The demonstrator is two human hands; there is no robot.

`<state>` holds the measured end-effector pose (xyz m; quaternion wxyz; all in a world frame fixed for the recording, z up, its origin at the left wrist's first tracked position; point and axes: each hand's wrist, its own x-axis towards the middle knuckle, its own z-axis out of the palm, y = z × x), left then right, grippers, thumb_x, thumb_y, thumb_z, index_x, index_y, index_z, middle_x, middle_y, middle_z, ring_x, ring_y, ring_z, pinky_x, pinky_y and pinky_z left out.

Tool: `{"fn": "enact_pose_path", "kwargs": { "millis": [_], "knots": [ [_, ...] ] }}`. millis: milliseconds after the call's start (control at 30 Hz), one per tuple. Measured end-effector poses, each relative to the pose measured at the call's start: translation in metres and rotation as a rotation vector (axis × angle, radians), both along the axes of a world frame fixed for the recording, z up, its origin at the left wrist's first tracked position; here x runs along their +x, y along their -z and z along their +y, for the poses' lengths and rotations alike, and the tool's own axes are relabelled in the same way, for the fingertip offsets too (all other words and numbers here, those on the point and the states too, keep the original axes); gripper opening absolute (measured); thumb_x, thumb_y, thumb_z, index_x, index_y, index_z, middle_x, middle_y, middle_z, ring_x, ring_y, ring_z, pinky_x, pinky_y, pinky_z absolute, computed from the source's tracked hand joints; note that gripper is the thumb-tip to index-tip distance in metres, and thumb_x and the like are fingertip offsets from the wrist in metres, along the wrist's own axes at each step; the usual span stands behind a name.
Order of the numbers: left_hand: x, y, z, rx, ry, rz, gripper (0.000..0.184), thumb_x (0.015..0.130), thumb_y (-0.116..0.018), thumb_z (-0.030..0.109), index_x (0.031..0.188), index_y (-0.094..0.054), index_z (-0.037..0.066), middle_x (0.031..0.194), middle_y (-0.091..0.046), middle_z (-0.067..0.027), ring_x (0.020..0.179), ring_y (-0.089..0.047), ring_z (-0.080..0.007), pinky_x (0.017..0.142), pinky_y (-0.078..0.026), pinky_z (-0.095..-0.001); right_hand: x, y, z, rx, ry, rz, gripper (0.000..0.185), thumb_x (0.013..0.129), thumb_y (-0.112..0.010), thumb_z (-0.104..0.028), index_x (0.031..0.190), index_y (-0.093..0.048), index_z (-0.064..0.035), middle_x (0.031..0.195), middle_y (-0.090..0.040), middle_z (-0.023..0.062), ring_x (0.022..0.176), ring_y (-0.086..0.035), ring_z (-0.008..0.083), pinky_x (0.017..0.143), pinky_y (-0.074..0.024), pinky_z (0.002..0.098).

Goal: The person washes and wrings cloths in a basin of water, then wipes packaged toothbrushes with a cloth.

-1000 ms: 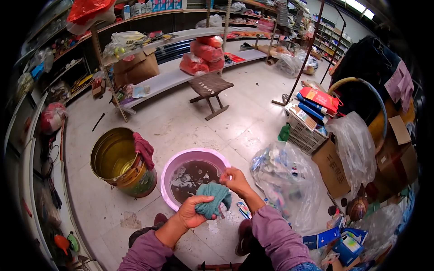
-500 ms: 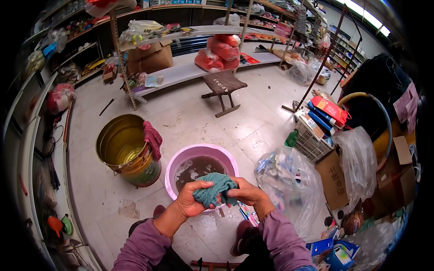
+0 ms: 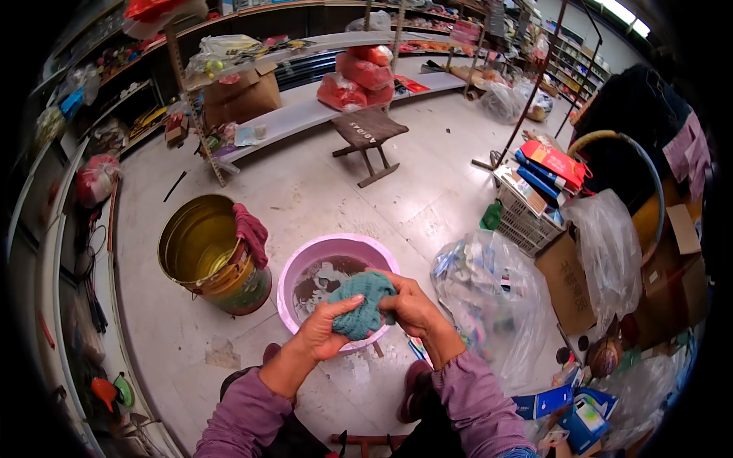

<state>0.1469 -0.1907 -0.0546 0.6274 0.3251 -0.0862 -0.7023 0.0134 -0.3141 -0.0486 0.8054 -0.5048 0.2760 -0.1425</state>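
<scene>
A bunched teal cloth is held between both hands, over the near side of a pink basin. My left hand grips the cloth from the left, thumb lying across its top. On the other side, my right hand has its fingers curled over the cloth's right part. Murky water with patches of foam stands in the basin. Left of the basin is a large metal bucket with a dark pink cloth draped over its rim.
A folding stool stands beyond the basin, before low shelves holding red bags. To the right lie a stuffed clear plastic bag, a loaded crate and cardboard. Blue boxes lie at the lower right.
The cloth has become more compactly bunched, and my right hand has shifted up over it. The foam on the water has changed shape. The view has tilted slightly.
</scene>
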Motion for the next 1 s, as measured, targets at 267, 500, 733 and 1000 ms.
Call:
{"fn": "enact_pose_path", "kwargs": {
  "millis": [267,500,733,1000],
  "knots": [
    [-0.014,0.007,-0.003,0.061,-0.158,0.093,0.039,0.088,-0.061,0.019,0.123,-0.049,0.007,0.116,-0.058,-0.0081,0.11,-0.055,-0.0233,0.098,-0.042,-0.0432,0.021,0.035,0.018,-0.173,0.149,-0.029,0.054,0.097,-0.045,-0.031,0.137,-0.034,0.005,0.125,-0.054,0.0144,0.115,-0.051,0.0182,0.098,-0.0388,0.0296],
    [-0.008,0.029,-0.008,-0.01,-0.193,0.09,0.043,0.087,-0.062,0.024,0.125,-0.048,0.009,0.123,-0.054,-0.0088,0.116,-0.05,-0.0251,0.102,-0.037,-0.0439,0.035,0.033,0.052,-0.786,0.099,0.31,0.074,0.095,-0.028,-0.054,0.139,-0.025,0.0063,0.139,-0.037,0.0237,0.133,-0.027,0.04,0.104,-0.0115,0.0623],
    [-0.002,0.009,-0.012,0.087,-0.221,0.061,0.051,0.082,-0.064,0.023,0.126,-0.045,0.004,0.112,-0.056,-0.0078,0.105,-0.053,-0.0242,0.088,-0.046,-0.0409,0.02,-0.006,0.014,-1.319,-0.01,0.405,0.066,0.093,-0.043,-0.05,0.128,-0.045,0.0063,0.132,-0.045,0.0226,0.133,-0.028,0.0395,0.104,-0.0234,0.0568],
    [-0.013,0.022,-0.026,-0.257,0.188,0.666,0.063,0.08,-0.064,0.043,0.116,-0.043,-0.005,0.083,-0.045,-0.0039,0.069,-0.045,-0.0127,0.051,-0.04,-0.0223,0.044,0.008,-0.018,0.145,-0.056,-0.506,0.078,0.08,-0.071,-0.028,0.14,-0.031,0.0012,0.137,-0.043,0.0196,0.123,-0.044,0.0206,0.098,-0.0375,0.0273]
  ]
}}
